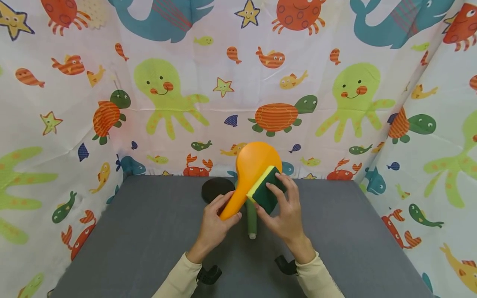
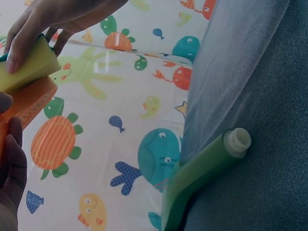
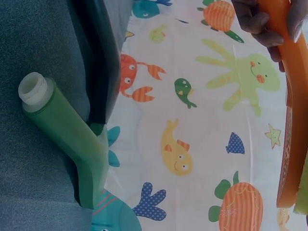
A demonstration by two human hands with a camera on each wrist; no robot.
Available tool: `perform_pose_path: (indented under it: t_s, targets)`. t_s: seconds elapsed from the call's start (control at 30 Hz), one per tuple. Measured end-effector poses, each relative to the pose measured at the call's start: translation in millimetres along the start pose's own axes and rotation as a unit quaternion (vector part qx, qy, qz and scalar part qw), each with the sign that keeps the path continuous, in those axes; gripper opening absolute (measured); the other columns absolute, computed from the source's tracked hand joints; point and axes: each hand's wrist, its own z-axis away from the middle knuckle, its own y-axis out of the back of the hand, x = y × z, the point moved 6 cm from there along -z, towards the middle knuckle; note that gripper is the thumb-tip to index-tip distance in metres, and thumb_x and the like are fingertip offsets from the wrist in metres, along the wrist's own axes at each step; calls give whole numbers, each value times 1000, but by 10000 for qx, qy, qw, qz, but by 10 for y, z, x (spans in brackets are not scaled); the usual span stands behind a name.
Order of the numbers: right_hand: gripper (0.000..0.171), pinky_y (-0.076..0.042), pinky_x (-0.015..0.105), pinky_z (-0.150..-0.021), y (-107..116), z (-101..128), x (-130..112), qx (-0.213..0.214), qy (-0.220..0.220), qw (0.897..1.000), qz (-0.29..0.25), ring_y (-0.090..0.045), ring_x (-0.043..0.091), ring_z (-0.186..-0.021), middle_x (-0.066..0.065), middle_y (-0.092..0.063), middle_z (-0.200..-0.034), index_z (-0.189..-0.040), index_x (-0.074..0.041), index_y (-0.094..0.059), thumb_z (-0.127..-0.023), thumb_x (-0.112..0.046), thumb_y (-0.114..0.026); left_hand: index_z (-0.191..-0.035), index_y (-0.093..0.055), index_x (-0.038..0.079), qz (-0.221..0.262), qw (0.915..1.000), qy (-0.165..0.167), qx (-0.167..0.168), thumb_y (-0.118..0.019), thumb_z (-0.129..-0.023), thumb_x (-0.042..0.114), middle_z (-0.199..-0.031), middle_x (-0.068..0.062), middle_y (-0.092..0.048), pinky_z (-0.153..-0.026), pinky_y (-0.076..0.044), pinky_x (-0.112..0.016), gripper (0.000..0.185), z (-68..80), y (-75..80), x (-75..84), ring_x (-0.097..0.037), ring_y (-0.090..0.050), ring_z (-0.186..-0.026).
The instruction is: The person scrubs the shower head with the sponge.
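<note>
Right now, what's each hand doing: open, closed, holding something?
Left hand: grips the orange paddle by its handle.
Right hand: holds the sponge against the paddle.

You face a flat table covered in dark grey fabric [image 1: 149, 248], its far edge meeting a hanging white cloth backdrop [image 1: 223, 116] printed with cartoon sea creatures: lime-green octopuses, orange-shelled turtles, teal whales, red crabs, yellow stars and small striped fish. The same printed cloth wraps round on your left and right, closing the table in on three sides. Soft, even light falls across the cloth, showing faint creases.
</note>
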Motion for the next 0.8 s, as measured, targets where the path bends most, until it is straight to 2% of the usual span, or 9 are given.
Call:
perform_pose_path:
  t_s: [0.23, 0.6, 0.8]
  targets:
    - [58, -45, 59, -99, 32, -7, 9, 14, -50, 10000, 59, -45, 39, -130, 20, -49, -141, -120, -7, -64, -89, -56, -60, -133, -62, 14, 56, 10000, 58, -14, -80, -80, 11, -101, -5, -62, -72, -50, -24, 56, 13, 15, 30, -17, -57, -82]
    - [56, -49, 61, -94, 32, 17, -54, -5, 101, 9999, 110, -44, 40, -131, 20, -50, -140, -120, -10, -65, -89, -57, -60, -133, -61, 15, 799, 9936, 785, -178, -78, -81, 9, -110, -9, -65, -79, -53, -25, 55, 31, 26, -77, -22, -59, -89]
    - [55, -50, 58, -94, 29, 17, -85, 14, 212, 9998, -21, -45, 40, -131, 20, -50, -139, -119, -9, -65, -89, -55, -62, -136, -58, 15, 1099, 9884, 1009, -298, -77, -83, 11, -119, -10, -64, -81, -54, -25, 56, 28, 51, -113, -22, -60, -93]
